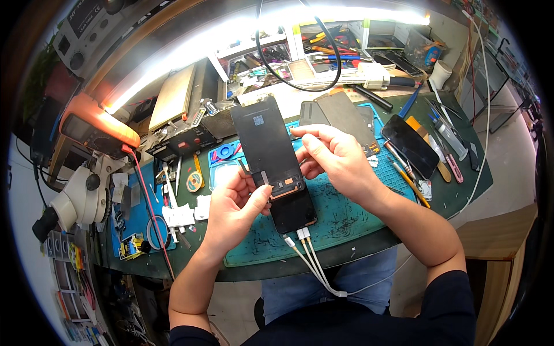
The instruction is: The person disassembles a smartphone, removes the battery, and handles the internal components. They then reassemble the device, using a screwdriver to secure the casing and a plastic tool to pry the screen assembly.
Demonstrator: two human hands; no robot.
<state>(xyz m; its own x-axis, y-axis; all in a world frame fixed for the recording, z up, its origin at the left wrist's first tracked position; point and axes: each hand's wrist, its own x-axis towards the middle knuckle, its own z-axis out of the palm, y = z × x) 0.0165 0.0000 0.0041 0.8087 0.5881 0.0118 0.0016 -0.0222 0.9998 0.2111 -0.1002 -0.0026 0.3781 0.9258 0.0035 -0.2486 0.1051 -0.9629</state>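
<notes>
A phone screen panel stands with its black back showing, a small square label near its top and a flex cable by its lower edge. Below it, a dark phone lies tilted toward me, a white cable plug at its bottom end. My left hand is closed on the panel's lower left edge, thumb in front by the flex cable. Beside the panel's right edge, my right hand has thumb and fingers drawn together; anything between them is too small to make out.
A teal work mat covers the bench front. On the right lie another phone, a syringe and several hand tools. An orange multimeter stands at the left. Bins of tools line the back, under a looped black cable.
</notes>
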